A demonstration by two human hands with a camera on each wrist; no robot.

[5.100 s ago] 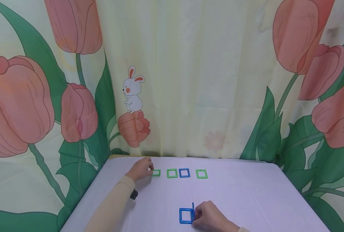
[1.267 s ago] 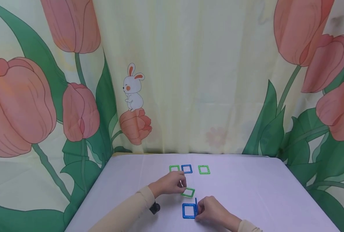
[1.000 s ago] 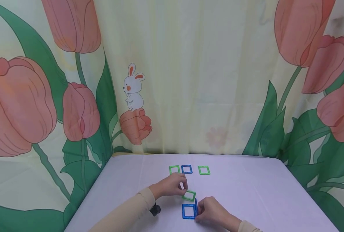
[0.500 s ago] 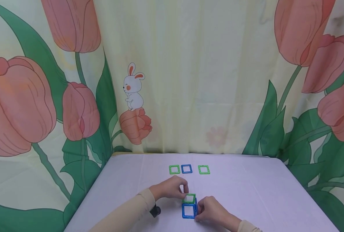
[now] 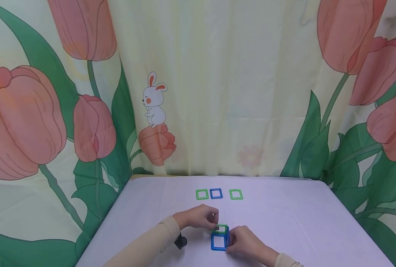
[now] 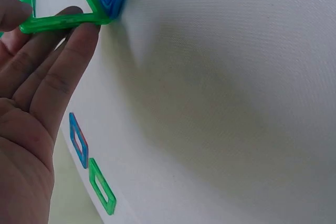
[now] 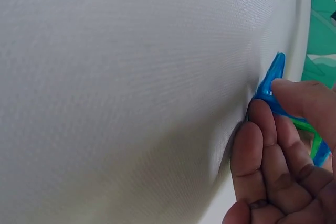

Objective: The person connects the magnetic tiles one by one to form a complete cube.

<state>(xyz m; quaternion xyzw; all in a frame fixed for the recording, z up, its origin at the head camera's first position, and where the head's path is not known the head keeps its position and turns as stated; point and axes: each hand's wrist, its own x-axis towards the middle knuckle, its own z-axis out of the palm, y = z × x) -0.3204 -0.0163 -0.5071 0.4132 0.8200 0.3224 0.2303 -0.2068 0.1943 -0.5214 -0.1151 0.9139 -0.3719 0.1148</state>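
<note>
In the head view my left hand (image 5: 200,217) pinches a green square magnetic tile (image 5: 226,228) between thumb and fingers. That tile rises at the far edge of a blue square tile (image 5: 218,249) lying flat. Along the flat tile's right edge stands another blue magnetic tile (image 5: 228,237), which my right hand (image 5: 248,241) holds between thumb and fingers. The left wrist view has the green tile (image 6: 60,23) touching both blue ones at a corner, with my fingers behind it. From the right wrist, thumb and fingertips grip the upright blue tile (image 7: 273,74).
Further back on the white-covered table (image 5: 284,215) lie a green tile (image 5: 202,198), a blue tile (image 5: 216,198) and, slightly apart to the right, another green tile (image 5: 236,198). A tulip-printed curtain (image 5: 251,92) hangs behind the table. A black device (image 5: 181,241) sits at my left wrist.
My left hand took the green tile from the back row's left end, carried it forward and right, and set it against the two blue tiles. The right hand keeps its hold.
</note>
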